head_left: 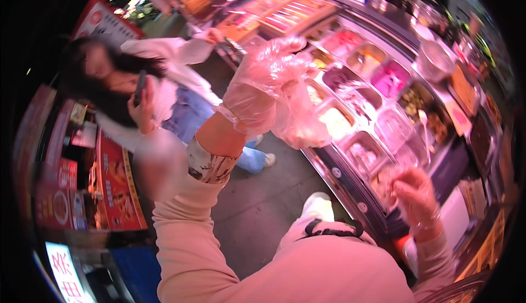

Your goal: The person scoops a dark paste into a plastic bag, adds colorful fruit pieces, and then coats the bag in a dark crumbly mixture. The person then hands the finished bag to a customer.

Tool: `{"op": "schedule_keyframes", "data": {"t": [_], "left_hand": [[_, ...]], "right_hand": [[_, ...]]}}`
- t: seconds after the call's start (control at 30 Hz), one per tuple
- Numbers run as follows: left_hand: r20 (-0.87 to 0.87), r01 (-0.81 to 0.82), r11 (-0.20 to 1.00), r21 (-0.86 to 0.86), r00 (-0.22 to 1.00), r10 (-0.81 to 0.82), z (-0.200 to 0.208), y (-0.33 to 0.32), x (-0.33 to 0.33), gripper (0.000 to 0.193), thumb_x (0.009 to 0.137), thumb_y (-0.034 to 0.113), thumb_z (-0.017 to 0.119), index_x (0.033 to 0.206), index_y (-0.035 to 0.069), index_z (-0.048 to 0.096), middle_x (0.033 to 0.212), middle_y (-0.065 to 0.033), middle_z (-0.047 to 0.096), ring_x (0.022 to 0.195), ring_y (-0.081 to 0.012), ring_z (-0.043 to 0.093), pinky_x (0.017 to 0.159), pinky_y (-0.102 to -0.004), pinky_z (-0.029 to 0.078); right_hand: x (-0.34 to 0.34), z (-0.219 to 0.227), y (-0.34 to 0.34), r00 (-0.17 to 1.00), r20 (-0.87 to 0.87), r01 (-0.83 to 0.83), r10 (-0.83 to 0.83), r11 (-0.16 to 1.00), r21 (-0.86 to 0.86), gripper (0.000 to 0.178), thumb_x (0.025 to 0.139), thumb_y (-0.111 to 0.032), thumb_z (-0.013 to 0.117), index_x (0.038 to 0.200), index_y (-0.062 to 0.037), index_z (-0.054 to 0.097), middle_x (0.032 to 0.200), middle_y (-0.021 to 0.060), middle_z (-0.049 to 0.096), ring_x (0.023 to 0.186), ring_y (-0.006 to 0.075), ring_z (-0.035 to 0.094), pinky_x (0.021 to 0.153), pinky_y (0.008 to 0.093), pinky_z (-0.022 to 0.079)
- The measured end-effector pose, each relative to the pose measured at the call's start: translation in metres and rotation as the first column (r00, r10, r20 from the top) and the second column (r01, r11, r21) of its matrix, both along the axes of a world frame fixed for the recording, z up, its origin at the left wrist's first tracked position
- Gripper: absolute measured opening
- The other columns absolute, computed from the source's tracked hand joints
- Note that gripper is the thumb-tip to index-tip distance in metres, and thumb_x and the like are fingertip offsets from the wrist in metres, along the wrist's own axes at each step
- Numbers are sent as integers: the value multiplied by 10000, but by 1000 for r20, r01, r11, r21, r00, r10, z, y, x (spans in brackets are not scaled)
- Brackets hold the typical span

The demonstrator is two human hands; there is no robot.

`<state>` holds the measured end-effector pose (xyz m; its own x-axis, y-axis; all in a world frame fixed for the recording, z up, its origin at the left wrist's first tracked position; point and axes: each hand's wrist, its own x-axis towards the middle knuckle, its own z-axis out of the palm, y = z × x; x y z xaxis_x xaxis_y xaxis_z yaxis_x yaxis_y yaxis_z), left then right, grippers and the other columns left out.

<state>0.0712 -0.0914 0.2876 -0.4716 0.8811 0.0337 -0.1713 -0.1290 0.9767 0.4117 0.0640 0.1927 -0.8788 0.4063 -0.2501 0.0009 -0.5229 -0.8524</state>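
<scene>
My left hand, in a loose clear plastic glove, is raised beside the front edge of the food counter. Its fingers are curled around a translucent plastic bag, which hangs in front of the metal trays; the contents are not clear. My right hand, also in a clear glove, is at the counter's near right corner. Its fingers are bent together over a tray of pale food; whatever they pinch is too small to make out. Near it sits a tray of whitish pieces.
Metal trays hold bright pink food and brown chunks. A clear plastic tub stands behind them, and a wooden rack of skewers at the far end. A person with a phone stands left of my raised arm.
</scene>
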Motion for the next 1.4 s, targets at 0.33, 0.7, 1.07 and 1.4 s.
{"op": "schedule_keyframes", "data": {"t": [0.33,0.7,1.07,1.4], "left_hand": [[-227,-373,922,-100,911,344,-44,-131,-97,228,977,73,695,1190,1,659,921,-64,680,721,-114,637,579,-196,409],[-332,-173,952,-255,940,82,-99,-154,-176,218,911,140,675,1084,18,727,933,-17,709,761,-66,572,665,-216,411],[-697,-551,833,-54,618,364,-126,-127,-130,327,1064,214,609,1309,2,647,1002,-47,706,935,-150,650,923,-307,503],[-529,-59,997,52,845,78,-132,-48,87,660,1046,313,668,1553,-47,446,1405,-203,644,1212,-245,658,1037,-378,522]], "right_hand": [[25,-56,-46,973,-15,177,-230,786,-592,387,1138,-263,452,1234,63,638,1192,306,700,875,299,738,840,374,631],[10,-27,-57,963,-173,65,-207,801,-595,550,1147,-396,391,1440,41,548,1352,298,651,1177,408,697,1077,493,543],[-41,-13,-35,923,-306,-48,-233,720,-692,716,1114,-517,408,1558,45,409,1547,333,458,1455,462,445,1246,543,350],[-71,-33,-36,952,-303,-170,-51,734,-657,769,1089,-575,428,1583,13,386,1578,297,447,1468,419,449,1215,556,377]]}}
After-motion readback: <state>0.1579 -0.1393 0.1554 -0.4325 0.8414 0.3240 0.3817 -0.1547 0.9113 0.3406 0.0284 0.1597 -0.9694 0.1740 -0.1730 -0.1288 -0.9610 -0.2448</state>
